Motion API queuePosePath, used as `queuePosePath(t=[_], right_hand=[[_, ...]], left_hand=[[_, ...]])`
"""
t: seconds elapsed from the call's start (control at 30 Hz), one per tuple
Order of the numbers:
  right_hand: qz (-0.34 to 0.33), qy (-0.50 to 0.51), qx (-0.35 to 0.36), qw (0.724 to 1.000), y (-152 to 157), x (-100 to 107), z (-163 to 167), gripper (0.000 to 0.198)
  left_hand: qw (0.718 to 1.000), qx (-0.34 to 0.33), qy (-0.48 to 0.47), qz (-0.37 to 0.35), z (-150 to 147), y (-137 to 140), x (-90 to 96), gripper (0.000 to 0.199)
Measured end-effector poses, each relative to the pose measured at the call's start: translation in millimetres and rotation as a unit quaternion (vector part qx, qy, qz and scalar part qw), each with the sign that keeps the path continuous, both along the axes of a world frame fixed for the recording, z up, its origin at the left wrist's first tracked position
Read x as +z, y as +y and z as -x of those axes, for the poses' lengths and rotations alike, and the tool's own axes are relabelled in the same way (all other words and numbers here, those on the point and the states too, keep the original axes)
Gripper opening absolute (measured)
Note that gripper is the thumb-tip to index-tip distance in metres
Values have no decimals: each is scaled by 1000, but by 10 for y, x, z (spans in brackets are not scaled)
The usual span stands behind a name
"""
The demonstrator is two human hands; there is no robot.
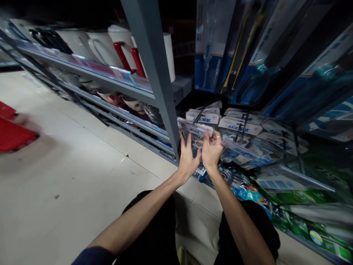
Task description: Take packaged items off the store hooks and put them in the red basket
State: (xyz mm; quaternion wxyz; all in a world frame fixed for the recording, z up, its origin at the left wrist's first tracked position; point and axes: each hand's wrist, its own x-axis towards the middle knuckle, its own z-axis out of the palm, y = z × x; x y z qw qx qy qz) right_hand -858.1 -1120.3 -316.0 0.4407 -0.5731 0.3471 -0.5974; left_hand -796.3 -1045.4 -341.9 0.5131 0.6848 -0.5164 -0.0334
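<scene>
A clear plastic package point(197, 141) hangs at the front of the rack beside the grey post, small contents blurred inside. My left hand point(188, 160) is against its left side, fingers stretched upward and spread, thumb apart. At the right side, my right hand point(211, 151) has its fingers curled round the package edge, thumb in front; a ring shows on one finger. Just above the fingertips is a clear label holder point(194, 127). Carded packs point(239, 125) with blue lettering hang behind and to the right. Exactly where the fingertips touch is blurred.
The grey shelf post point(154, 55) rises close by my left hand. White mugs point(100, 46) stand on the left shelf. Carded tools point(209, 62) hang above, and green packages point(309, 217) lie low right. A red object point(16, 134) is on the tiled floor point(82, 176).
</scene>
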Motion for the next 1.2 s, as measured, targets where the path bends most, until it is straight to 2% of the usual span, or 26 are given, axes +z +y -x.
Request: queuePosePath(t=[0.13,0.4,0.67,1.0,1.2], right_hand=[[-9,-32,12,999,2,44,-10,28],[-5,-40,-12,999,13,68,-55,28],[2,-34,-7,999,-49,-24,-56,30],[30,89,-55,994,-4,-59,21,30],[-11,11,-27,1000,-190,-149,-35,33]], left_hand=[[1000,0,-1,-7,1,0,22,79],[1000,-19,-6,0,-46,8,-2,86],[1000,-21,-19,-11,-33,18,-16,95],[999,-11,-37,-19,-63,-52,-94,95],[997,-7,-63,-35,-77,-120,-157,88]])
